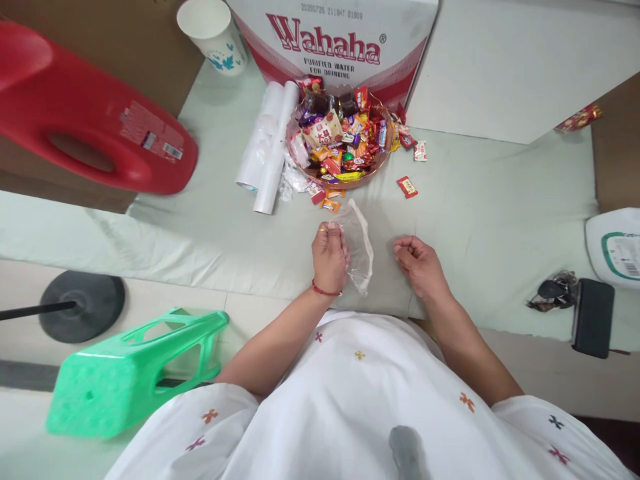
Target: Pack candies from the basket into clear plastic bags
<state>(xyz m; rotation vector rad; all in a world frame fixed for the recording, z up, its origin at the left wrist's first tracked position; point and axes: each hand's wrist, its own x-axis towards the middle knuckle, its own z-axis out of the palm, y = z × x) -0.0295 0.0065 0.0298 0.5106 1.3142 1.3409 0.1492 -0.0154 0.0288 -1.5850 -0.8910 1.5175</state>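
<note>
My left hand (330, 259) is closed on a clear plastic bag (359, 250) with a whitish edge, which hangs to the right of the fingers. To the right of the bag and apart from it, my right hand (417, 263) has its fingers curled and pressed together; anything between them is too small to make out. Beyond both hands stands a clear bowl (376, 175) full of wrapped candies (350, 137). Orange candies (330, 205) lie just in front of it, and a red candy (407, 187) lies to its right.
White rolls (273, 150) and a paper cup (215, 37) are left of the bowl, a Wahaha box (340, 40) behind. A red jug (100, 120) stands far left. Keys (553, 290), a black phone (593, 318) and a white bottle (617, 247) are right. A green stool (135, 373) is lower left.
</note>
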